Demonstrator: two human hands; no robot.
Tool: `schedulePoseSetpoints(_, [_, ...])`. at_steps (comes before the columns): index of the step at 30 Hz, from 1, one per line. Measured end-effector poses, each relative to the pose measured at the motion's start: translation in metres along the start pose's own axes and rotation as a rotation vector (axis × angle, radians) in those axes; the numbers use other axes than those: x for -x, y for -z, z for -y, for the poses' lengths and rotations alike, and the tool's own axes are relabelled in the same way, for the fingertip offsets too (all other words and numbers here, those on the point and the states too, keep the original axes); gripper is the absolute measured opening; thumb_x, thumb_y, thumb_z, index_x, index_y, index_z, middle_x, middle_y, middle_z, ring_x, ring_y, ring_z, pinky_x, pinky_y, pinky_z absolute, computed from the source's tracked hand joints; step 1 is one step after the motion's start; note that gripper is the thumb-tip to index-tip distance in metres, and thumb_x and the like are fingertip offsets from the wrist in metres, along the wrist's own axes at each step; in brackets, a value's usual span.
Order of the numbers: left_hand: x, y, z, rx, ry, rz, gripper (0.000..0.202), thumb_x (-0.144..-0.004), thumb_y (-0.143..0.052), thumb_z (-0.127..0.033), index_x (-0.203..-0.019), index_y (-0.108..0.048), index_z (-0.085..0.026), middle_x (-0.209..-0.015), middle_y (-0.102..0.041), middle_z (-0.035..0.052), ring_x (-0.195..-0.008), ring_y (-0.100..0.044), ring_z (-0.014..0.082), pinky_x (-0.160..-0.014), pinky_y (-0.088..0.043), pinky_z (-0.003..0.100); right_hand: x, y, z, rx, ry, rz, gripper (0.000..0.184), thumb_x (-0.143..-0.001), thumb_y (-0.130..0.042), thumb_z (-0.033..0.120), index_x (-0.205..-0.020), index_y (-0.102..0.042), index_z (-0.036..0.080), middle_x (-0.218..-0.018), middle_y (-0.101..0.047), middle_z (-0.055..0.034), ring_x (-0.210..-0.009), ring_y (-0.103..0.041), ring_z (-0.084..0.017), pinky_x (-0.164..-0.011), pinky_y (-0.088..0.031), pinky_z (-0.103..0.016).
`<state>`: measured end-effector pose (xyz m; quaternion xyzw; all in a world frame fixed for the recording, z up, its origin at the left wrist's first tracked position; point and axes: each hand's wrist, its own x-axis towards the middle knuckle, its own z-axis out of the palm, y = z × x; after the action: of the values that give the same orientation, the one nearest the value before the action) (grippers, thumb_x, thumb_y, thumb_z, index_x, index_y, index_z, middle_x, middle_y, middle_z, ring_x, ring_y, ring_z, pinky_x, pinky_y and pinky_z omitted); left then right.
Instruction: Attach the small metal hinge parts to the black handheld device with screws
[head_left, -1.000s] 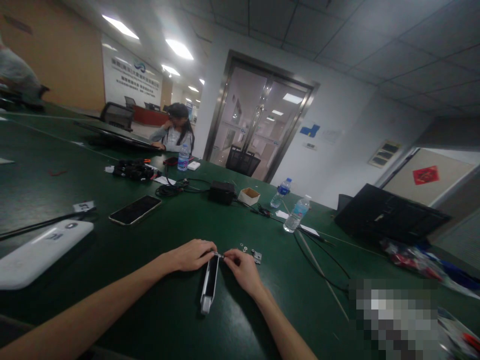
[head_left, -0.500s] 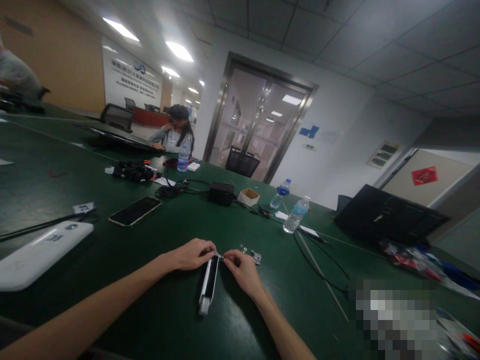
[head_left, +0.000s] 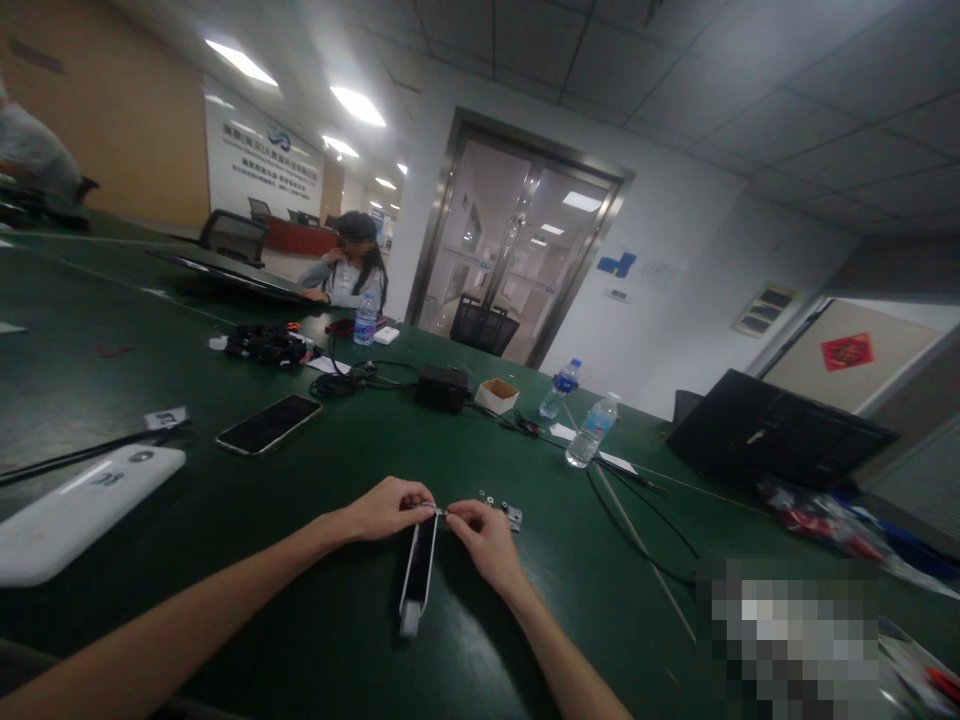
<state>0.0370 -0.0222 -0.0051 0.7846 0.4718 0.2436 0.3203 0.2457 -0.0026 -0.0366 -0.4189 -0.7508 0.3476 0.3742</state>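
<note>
A long, narrow white-framed piece with a dark middle (head_left: 419, 575) lies lengthwise before me on the green table (head_left: 315, 640). My left hand (head_left: 394, 508) is closed on its far end, thumb and fingers pinching there. From the other side, my right hand (head_left: 484, 540) pinches at the same end, its fingertips on a tiny metal part (head_left: 442, 512) whose kind is too small to make out. Just beyond my right hand lie a small metal plate (head_left: 514, 519) and several small rings (head_left: 490, 500).
A phone (head_left: 270, 424) and a white device (head_left: 90, 510) lie to the left. Farther back are a black adapter (head_left: 443, 388) with cables, a small open box (head_left: 496, 396) and water bottles (head_left: 594, 430). A person (head_left: 352, 262) sits across the table. A black case (head_left: 780, 430) stands at right.
The near end of the white-framed piece has shifted very slightly. Both hands stay at its far end, with only small finger movements.
</note>
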Motion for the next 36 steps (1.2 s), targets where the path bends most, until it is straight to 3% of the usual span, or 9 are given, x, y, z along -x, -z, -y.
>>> schedulePoseSetpoints(18, [0.001,0.0,-0.003,0.004,-0.011,0.007,0.035,-0.087,-0.047,-0.043,-0.102,-0.063,-0.016,-0.084,-0.062,0.0027,-0.072,-0.055,0.0136,-0.065,-0.042,0.023,0.003,-0.002,0.006,0.07,0.045,0.001,0.02,-0.077,-0.06,0.031,-0.091,-0.065,0.017,-0.07,-0.063,-0.0004,-0.061,-0.055,-0.013,-0.057,-0.043,-0.023])
schedulePoseSetpoints(36, [-0.002,-0.003,0.01,0.02,-0.051,0.003,0.041,-0.086,-0.047,-0.05,-0.102,-0.063,-0.015,-0.083,-0.062,0.0027,-0.071,-0.055,0.0141,-0.063,-0.041,0.023,0.003,0.001,0.007,0.099,0.069,0.03,0.015,-0.077,-0.059,0.028,-0.084,-0.066,0.017,-0.07,-0.061,0.0001,-0.06,-0.052,-0.012,-0.056,-0.041,-0.023])
